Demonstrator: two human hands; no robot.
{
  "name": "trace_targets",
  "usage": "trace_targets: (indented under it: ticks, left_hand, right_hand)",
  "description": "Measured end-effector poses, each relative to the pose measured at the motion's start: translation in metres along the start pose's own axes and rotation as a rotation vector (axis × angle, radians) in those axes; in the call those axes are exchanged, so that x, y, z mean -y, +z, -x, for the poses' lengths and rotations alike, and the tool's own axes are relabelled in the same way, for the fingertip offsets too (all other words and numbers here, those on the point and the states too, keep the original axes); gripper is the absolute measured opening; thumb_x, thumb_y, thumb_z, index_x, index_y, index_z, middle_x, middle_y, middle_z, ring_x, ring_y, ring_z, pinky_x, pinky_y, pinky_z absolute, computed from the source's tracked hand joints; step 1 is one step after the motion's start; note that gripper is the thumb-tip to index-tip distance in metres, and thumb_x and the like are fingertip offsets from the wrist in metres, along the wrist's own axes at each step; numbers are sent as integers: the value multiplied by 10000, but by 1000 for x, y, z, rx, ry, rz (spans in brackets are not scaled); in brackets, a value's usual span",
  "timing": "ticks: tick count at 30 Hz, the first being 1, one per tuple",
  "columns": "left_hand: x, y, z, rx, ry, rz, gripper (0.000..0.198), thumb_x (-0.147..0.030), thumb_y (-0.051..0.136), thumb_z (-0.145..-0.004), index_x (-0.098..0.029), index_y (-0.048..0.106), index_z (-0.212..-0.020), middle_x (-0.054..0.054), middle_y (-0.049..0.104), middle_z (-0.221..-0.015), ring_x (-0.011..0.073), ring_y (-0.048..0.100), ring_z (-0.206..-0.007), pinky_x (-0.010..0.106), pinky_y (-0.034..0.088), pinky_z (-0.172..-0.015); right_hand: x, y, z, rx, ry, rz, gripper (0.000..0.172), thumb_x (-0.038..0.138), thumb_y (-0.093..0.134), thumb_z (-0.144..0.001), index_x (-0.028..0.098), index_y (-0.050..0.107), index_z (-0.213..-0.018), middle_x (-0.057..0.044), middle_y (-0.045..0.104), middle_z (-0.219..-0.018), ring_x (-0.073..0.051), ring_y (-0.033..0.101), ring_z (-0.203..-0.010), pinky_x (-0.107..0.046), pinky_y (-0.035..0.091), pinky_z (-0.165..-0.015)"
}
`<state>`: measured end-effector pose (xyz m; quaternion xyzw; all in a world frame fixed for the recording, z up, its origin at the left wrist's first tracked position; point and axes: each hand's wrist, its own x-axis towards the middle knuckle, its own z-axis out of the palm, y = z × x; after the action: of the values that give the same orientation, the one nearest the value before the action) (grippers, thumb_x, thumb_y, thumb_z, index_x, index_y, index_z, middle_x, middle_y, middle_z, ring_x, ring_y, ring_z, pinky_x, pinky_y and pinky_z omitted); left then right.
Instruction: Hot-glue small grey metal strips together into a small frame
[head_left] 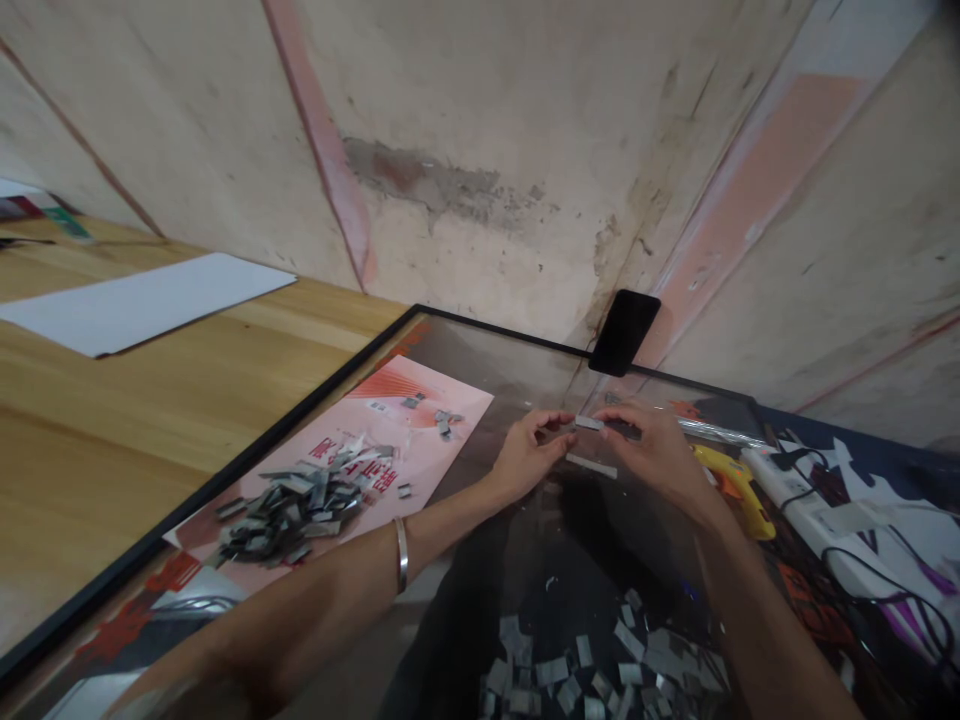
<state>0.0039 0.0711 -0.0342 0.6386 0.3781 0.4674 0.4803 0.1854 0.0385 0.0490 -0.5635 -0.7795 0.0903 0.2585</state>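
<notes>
My left hand (529, 455) and my right hand (656, 450) meet over a glass-topped surface (487, 350), both pinching a small grey metal strip (589, 423) between their fingertips. A second grey strip (591, 465) lies on the glass just below them. A silver bangle (402, 553) circles my left wrist. A heap of grey metal clips (292, 505) rests on a pink printed sheet (420, 440) to the left. Another pile of flat grey pieces (600, 670) lies close to me, between my forearms.
A black phone (624, 331) leans against the stained wall behind the glass. A yellow glue gun (731, 485), a white power strip (810, 520) and tangled cables lie at the right. A white sheet (142, 300) rests on the wooden table (112, 420) at left.
</notes>
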Motion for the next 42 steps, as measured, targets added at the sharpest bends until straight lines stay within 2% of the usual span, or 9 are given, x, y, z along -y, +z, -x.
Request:
trace_targets:
  ticks: [12, 20, 28, 34, 42]
  left_hand:
    - [0, 0, 0, -12, 22, 6, 294, -300, 647, -787, -170, 674, -1050, 62, 669, -1013, 163, 595, -846, 252, 462, -730]
    - [1, 1, 1, -25, -6, -1, 311, -312, 660, -777, -169, 675, -1052, 58, 666, -990, 135, 580, -756, 242, 462, -686]
    - [-1, 1, 0, -44, -3, 22, 296, -295, 688, -752, -180, 697, -1025, 70, 683, -995, 186, 605, -861, 274, 480, -732]
    - [3, 1, 0, -21, 36, 11, 266, -290, 657, -780, -172, 696, -1016, 67, 673, -989, 171, 599, -851, 263, 476, -729]
    - [6, 1, 0, -9, 63, -24, 254, -289, 634, -799, -171, 687, -1018, 61, 660, -989, 165, 592, -874, 252, 468, -738]
  right_hand:
    - [4, 0, -1, 4, 17, -11, 202, 231, 550, -811, 208, 686, -959, -49, 666, -912, -188, 612, -832, -318, 469, -783]
    - [2, 1, -1, -8, 18, -29, 208, 228, 551, -799, 211, 686, -957, -45, 675, -908, -187, 614, -821, -311, 470, -768]
    - [2, 2, -2, 2, 19, -34, 216, 229, 557, -796, 210, 695, -962, -47, 680, -913, -191, 621, -840, -318, 469, -791]
    - [0, 2, -1, 15, 20, -36, 207, 247, 556, -804, 207, 692, -955, -50, 675, -906, -190, 620, -825, -316, 474, -771]
    - [1, 2, -1, 21, 8, -27, 212, 245, 556, -811, 216, 696, -967, -52, 677, -947, -201, 623, -864, -330, 470, -814]
